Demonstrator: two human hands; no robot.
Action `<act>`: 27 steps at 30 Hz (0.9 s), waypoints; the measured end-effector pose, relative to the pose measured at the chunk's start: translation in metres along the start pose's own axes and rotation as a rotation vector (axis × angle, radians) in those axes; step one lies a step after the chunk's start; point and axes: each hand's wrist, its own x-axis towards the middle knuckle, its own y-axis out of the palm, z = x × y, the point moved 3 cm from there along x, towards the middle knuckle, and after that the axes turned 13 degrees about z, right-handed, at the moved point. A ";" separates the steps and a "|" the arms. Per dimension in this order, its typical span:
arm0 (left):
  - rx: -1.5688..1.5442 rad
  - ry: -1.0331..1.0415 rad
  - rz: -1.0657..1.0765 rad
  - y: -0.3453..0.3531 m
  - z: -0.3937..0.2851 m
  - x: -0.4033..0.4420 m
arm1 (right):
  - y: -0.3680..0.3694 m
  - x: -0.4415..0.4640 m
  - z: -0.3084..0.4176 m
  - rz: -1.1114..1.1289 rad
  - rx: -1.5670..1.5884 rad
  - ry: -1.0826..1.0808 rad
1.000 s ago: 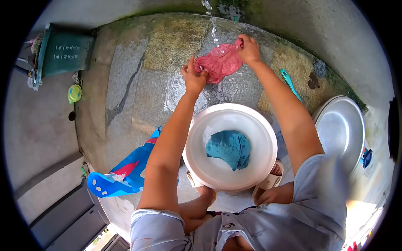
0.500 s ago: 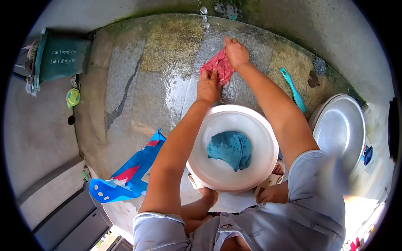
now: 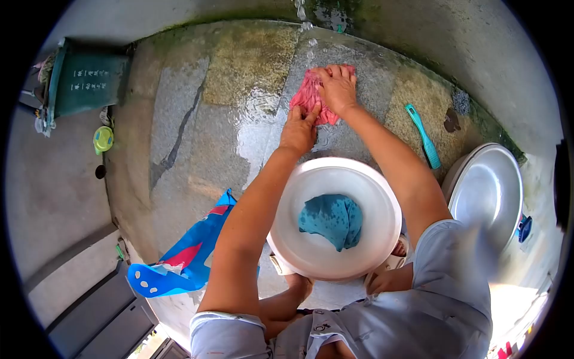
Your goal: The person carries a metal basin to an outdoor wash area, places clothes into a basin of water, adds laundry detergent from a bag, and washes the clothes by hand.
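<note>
A wet, crumpled pink cloth (image 3: 308, 94) is bunched low over the stone floor, just below falling water (image 3: 310, 51). My left hand (image 3: 299, 130) is closed on its lower left edge, thumb and fingers pinching the fabric. On its upper right part lies my right hand (image 3: 338, 90), fingers bent over and gripping the cloth. Nearer to me stands a white basin (image 3: 281, 236) between my feet, with a folded, damp teal cloth (image 3: 330, 221) inside it.
A turquoise brush (image 3: 423, 136) lies on the floor to the right, near stacked metal basins (image 3: 485, 190). At the left are a blue and red bag (image 3: 190, 246), a green bin (image 3: 89, 81) and a yellow-green item (image 3: 103, 139). A mossy wall (image 3: 412, 36) borders the floor.
My hands have come closer together, and the pink cloth has gone from spread between them to bunched. Over the last half second my right hand has moved slightly down onto the cloth.
</note>
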 end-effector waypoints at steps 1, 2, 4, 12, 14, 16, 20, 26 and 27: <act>0.040 -0.014 0.025 0.001 0.000 0.000 | 0.001 -0.008 0.003 0.094 -0.025 0.013; 0.081 -0.028 0.052 -0.004 -0.005 -0.001 | 0.005 -0.014 0.006 0.087 0.171 -0.111; 0.212 0.060 0.008 0.007 -0.004 0.001 | -0.005 -0.039 0.028 0.207 0.228 -0.319; 0.064 -0.018 0.213 -0.010 -0.016 0.002 | -0.012 0.043 -0.054 -0.053 0.094 0.179; 0.110 -0.027 0.202 -0.010 -0.015 0.003 | -0.027 0.034 -0.028 -0.057 0.147 0.094; 0.145 -0.020 0.209 -0.005 -0.011 0.004 | -0.006 -0.005 0.008 0.090 0.222 -0.185; 0.129 -0.013 0.201 0.000 -0.012 0.001 | 0.006 0.001 -0.028 0.154 0.164 -0.317; 0.150 0.024 0.167 -0.002 -0.008 0.006 | -0.009 0.035 -0.024 0.018 0.127 0.017; 0.141 0.032 0.165 -0.002 -0.005 0.007 | -0.001 0.012 -0.008 0.105 0.149 -0.147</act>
